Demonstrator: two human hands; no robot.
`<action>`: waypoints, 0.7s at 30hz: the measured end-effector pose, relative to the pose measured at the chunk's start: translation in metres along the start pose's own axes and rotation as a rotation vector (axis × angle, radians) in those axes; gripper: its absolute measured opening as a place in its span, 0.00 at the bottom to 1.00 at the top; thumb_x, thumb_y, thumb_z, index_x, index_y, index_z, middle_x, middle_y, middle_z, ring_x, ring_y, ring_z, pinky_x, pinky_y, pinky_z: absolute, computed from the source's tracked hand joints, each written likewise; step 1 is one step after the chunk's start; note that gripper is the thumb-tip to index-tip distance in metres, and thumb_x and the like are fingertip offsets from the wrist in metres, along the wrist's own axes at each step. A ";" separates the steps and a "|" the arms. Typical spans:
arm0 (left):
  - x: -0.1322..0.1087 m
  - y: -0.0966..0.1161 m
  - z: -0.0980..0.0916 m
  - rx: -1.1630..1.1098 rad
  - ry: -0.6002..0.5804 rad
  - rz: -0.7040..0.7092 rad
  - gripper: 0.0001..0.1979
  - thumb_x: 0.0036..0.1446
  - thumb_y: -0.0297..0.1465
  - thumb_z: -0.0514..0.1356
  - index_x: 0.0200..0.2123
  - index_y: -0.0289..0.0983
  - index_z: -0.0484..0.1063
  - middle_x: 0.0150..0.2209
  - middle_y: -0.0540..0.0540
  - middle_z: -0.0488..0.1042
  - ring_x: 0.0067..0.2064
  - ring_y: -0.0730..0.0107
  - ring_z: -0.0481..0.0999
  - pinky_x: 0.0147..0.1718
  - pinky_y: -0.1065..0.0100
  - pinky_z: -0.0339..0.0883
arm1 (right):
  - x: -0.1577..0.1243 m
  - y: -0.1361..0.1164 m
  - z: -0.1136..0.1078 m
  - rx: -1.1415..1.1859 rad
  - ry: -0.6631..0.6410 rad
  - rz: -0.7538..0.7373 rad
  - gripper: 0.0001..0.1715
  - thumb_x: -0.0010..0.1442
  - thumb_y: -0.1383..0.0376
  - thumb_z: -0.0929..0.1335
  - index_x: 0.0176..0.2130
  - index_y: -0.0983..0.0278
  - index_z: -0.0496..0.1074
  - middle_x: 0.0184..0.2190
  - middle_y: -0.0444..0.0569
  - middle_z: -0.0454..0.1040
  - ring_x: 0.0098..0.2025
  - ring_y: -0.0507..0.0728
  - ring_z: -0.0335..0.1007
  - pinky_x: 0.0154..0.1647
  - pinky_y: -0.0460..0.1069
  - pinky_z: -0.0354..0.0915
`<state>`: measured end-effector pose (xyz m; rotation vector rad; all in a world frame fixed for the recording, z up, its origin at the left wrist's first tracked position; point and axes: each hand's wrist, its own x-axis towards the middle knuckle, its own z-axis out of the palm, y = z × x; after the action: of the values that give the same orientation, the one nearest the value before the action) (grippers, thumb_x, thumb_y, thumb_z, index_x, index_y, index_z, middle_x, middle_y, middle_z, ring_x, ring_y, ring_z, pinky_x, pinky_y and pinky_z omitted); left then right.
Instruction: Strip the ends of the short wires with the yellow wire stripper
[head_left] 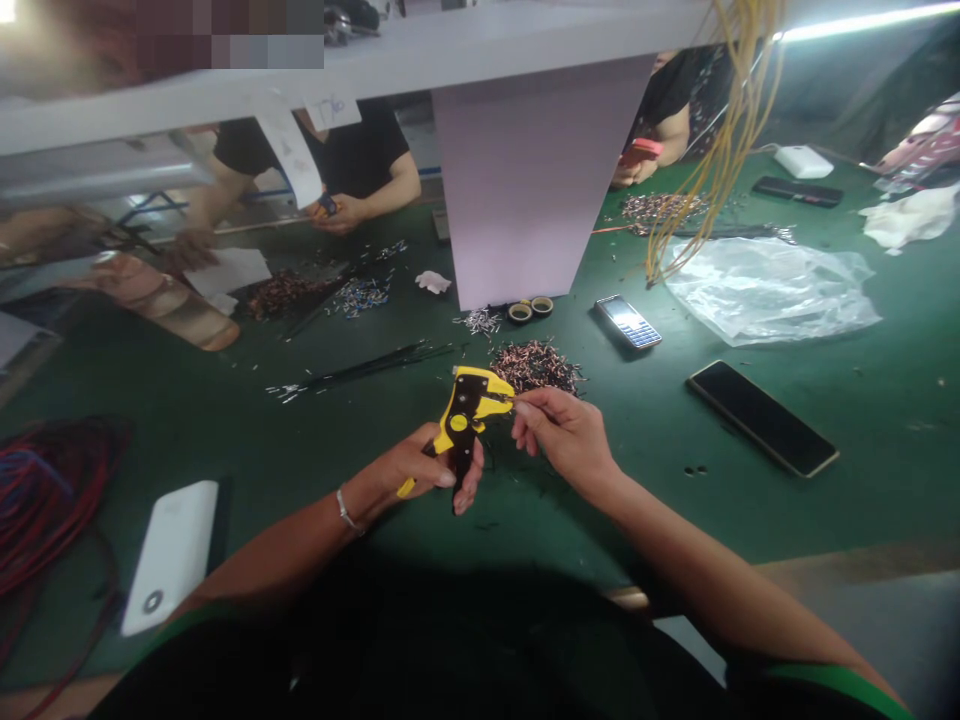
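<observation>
My left hand (427, 462) is wrapped round the handles of a yellow and black wire stripper (466, 405), whose jaws point up and to the right. Close to those jaws, my right hand (562, 430) pinches something small and thin; it looks like a short wire, though the fingers hide most of it. Just behind the tool lies a heap of short copper-ended wire pieces (536, 366). A bundle of long black wires (360, 367) with pale tips lies left of the tool.
A keypad phone (628, 322) and a dark smartphone (763, 418) lie to the right, near a clear plastic bag (772, 290). Yellow wires (705, 170) hang from the shelf (525, 45). On the left are a white power bank (171, 555), red cable coils (56, 500) and a bottle (165, 300). Two people sit opposite.
</observation>
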<state>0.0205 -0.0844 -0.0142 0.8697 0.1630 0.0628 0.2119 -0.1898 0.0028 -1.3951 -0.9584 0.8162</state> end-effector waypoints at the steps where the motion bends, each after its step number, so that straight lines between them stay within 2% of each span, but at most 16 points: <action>1: 0.000 0.000 -0.001 0.006 0.001 0.008 0.17 0.45 0.27 0.68 0.40 0.29 0.75 0.28 0.41 0.76 0.26 0.65 0.75 0.27 0.61 0.71 | 0.000 0.000 0.000 0.003 -0.002 0.010 0.07 0.58 0.62 0.67 0.32 0.64 0.72 0.19 0.41 0.73 0.16 0.47 0.66 0.17 0.44 0.63; 10: -0.001 0.000 0.000 0.013 -0.007 -0.007 0.16 0.45 0.27 0.68 0.40 0.29 0.75 0.27 0.42 0.76 0.25 0.64 0.75 0.27 0.61 0.71 | 0.000 0.000 0.000 -0.007 -0.003 0.017 0.07 0.57 0.62 0.67 0.31 0.63 0.71 0.19 0.41 0.72 0.17 0.47 0.65 0.18 0.44 0.63; 21: 0.000 -0.003 -0.003 0.058 0.039 -0.009 0.15 0.45 0.27 0.69 0.38 0.30 0.75 0.25 0.43 0.76 0.23 0.66 0.75 0.25 0.63 0.71 | 0.000 -0.004 -0.001 -0.052 -0.014 -0.001 0.07 0.57 0.62 0.67 0.30 0.63 0.71 0.17 0.40 0.71 0.16 0.47 0.63 0.18 0.44 0.61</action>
<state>0.0198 -0.0842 -0.0181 0.9265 0.2062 0.0669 0.2123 -0.1901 0.0065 -1.4355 -0.9974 0.8060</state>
